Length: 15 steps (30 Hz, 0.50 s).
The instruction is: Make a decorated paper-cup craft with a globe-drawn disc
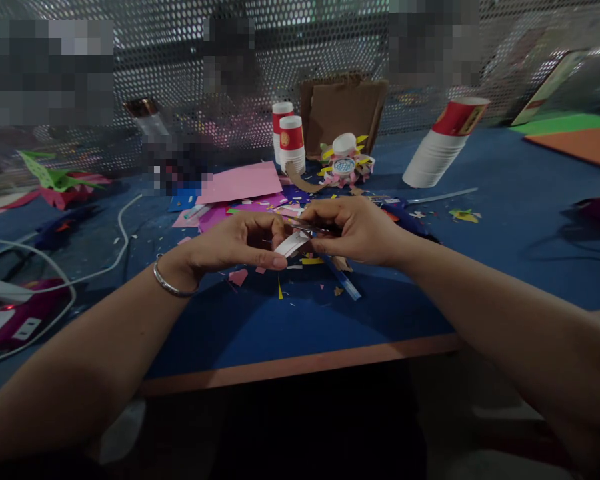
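My left hand [235, 243] is pinched shut on a small white paper strip [291, 245]. It is held above the middle of the blue desk [260, 333], near the front edge. My right hand [357, 230] is closed on a thin metal tool [307, 229] that touches the strip. Paper cups [291, 143] stand near the back edge.

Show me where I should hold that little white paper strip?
Pinch the white paper strip at its left end, coming from the left, as the left hand does. It is thin and floppy, so thumb and fingertip should press on its flat faces. The right hand holds what look like scissors on the other side.
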Available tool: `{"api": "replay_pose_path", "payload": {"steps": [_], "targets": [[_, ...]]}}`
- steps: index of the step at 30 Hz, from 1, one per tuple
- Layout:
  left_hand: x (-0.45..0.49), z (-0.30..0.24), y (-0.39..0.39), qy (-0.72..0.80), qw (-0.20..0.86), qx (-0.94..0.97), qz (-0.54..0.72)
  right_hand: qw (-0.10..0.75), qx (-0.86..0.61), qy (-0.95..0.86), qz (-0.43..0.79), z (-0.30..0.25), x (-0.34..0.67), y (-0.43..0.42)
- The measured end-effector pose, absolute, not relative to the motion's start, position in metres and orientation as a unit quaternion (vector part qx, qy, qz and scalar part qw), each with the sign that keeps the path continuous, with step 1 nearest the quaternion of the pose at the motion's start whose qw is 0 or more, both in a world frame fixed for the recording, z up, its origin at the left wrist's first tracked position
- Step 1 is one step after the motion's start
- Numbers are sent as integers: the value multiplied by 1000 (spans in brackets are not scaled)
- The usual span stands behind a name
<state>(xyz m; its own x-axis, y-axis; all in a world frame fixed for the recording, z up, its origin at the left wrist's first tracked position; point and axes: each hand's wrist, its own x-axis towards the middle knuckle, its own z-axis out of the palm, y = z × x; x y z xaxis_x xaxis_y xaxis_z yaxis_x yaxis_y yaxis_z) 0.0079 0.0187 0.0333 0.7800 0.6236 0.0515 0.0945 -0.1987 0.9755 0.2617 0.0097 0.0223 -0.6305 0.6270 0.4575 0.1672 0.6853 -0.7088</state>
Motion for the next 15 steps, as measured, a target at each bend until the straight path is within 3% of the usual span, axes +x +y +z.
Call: {"api": "replay_pose_path", "payload": {"steps": [7, 15], "targets": [[6, 28, 23, 252, 546, 744, 292, 407, -252, -801, 359, 20, 263, 12], [14, 9, 37, 261, 396, 765, 436, 406, -296, -783, 367, 25, 263, 7]]}}
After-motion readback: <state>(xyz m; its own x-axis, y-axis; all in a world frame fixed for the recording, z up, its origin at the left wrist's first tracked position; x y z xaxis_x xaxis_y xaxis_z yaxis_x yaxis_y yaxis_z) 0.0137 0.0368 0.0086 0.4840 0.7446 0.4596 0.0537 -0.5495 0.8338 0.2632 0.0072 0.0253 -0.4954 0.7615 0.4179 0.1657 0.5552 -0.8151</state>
